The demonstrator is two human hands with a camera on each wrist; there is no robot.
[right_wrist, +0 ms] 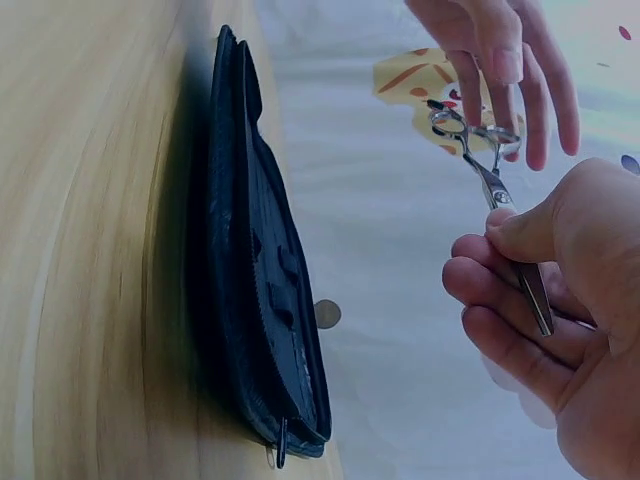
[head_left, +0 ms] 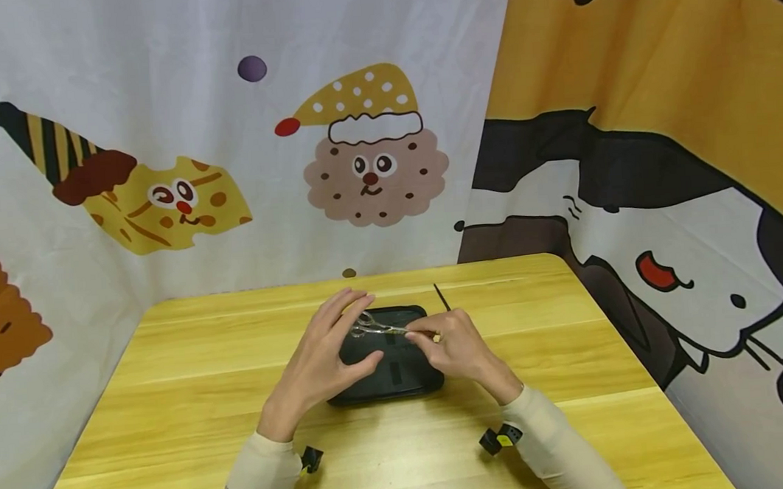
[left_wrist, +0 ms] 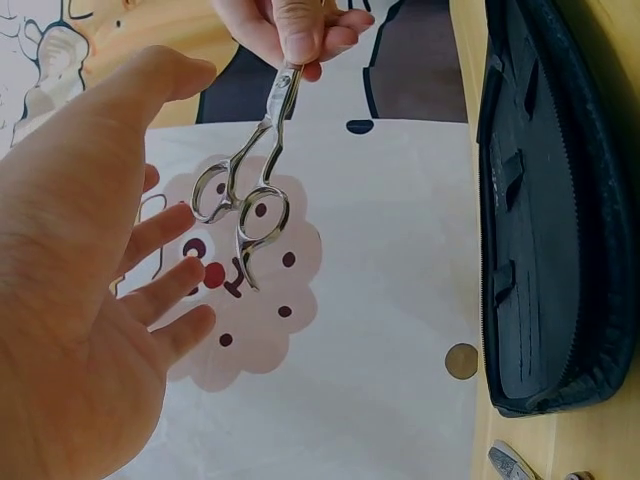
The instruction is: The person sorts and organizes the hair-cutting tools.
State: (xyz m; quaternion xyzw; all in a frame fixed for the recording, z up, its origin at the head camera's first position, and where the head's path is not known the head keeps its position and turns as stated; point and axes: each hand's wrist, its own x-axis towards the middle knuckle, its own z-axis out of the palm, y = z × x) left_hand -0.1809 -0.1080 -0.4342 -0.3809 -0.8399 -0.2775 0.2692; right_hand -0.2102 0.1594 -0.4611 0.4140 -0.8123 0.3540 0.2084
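Silver scissors (head_left: 389, 329) with two finger rings are held above an open black zip case (head_left: 415, 382). Pinched by the blades between thumb and fingers, they hang from my right hand (head_left: 456, 344); the blade tips show below its thumb in the right wrist view. Spread beside the rings is my left hand (head_left: 320, 355), thumb apart and fingers extended. In the left wrist view its fingertips (left_wrist: 180, 215) come close to one ring (left_wrist: 212, 195); whether they touch I cannot tell. Elastic loops (left_wrist: 513, 180) line the inside of the case.
Beyond the right hand a thin dark stick (head_left: 441, 297) lies on the wooden table (head_left: 206, 387). A small metal item (left_wrist: 512, 462) rests near the case's end in the left wrist view. Cartoon-printed curtains (head_left: 212, 121) stand behind the table and along its right.
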